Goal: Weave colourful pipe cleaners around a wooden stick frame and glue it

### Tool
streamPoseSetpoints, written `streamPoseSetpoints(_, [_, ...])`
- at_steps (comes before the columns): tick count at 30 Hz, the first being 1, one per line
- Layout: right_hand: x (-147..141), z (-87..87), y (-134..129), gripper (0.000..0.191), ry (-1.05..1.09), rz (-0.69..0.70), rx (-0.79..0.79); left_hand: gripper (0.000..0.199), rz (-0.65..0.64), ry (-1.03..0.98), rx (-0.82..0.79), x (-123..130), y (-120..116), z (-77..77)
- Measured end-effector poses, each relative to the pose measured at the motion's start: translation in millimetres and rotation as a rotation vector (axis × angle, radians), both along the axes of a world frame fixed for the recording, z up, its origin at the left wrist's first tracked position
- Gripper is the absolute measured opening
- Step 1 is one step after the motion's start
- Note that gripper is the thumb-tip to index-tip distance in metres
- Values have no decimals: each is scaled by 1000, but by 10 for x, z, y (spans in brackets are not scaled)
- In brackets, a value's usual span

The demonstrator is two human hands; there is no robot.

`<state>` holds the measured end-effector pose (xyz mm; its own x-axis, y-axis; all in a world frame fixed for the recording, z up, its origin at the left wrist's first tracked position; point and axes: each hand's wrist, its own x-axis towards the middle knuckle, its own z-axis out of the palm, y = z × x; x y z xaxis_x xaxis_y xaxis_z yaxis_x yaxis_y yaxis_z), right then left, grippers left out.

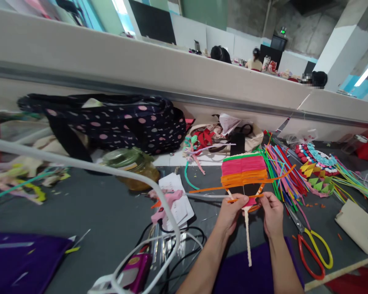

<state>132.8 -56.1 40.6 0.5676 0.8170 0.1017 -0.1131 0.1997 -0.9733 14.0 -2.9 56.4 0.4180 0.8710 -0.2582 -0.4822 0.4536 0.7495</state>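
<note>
A small fan-shaped frame (244, 168) wrapped in green, pink and orange strips stands upright, with a white wrapped handle (248, 241) hanging below. My left hand (231, 214) pinches an orange strip against the frame's lower left, its thumb near a small pink patch. On the right, my right hand (272, 212) has its fingers closed on the other end of the orange strip (256, 196). Loose orange ends stick out on both sides of the frame. Between the woven part and my hands is an open gap.
Scissors (309, 245) with red and yellow handles lie right of my right hand. Coloured strips (288, 171) are bundled behind them. Left are a pink glue gun (168, 204), a glass jar (131, 167), a looping white cable (110, 168) and a dotted bag (119, 122).
</note>
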Motion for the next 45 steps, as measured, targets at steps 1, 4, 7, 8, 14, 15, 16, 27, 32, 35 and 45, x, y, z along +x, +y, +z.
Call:
streamPoseSetpoints(1, [-4,8,-5,16,-31,4,1,29,-2,3,1,0,-1,-7])
streamPoseSetpoints(4, [-29,35,-16,18,-81,17,0,29,1,7,3,0,-6,-22])
streamPoseSetpoints(7, [-45,44,-21,19,-68,29,5,29,8,3,5,-3,-7,-17])
streamPoseSetpoints(8, [-45,44,-23,18,-59,34,10,29,7,2,5,-4,-6,-12])
streamPoseSetpoints(14, [-18,46,-44,17,-10,48,-11,27,23,-6,-9,-12,4,11])
streamPoseSetpoints(15, [-17,46,-47,17,-17,33,-12,27,26,-7,-11,-12,5,11])
streamPoseSetpoints(16, [-17,44,-49,18,-23,14,-2,27,27,-7,-15,-11,4,11])
streamPoseSetpoints(27, [-6,54,-40,20,-58,-61,-11,28,40,-3,-36,-1,6,11])
streamPoseSetpoints(32, [-32,37,-54,27,42,-17,3,29,45,1,-39,1,6,-2])
streamPoseSetpoints(35, [-49,37,-53,37,117,-46,55,28,47,-3,-42,2,7,-10])
streamPoseSetpoints(45, [-2,99,-25,12,166,9,41,29,40,0,-39,-9,8,13])
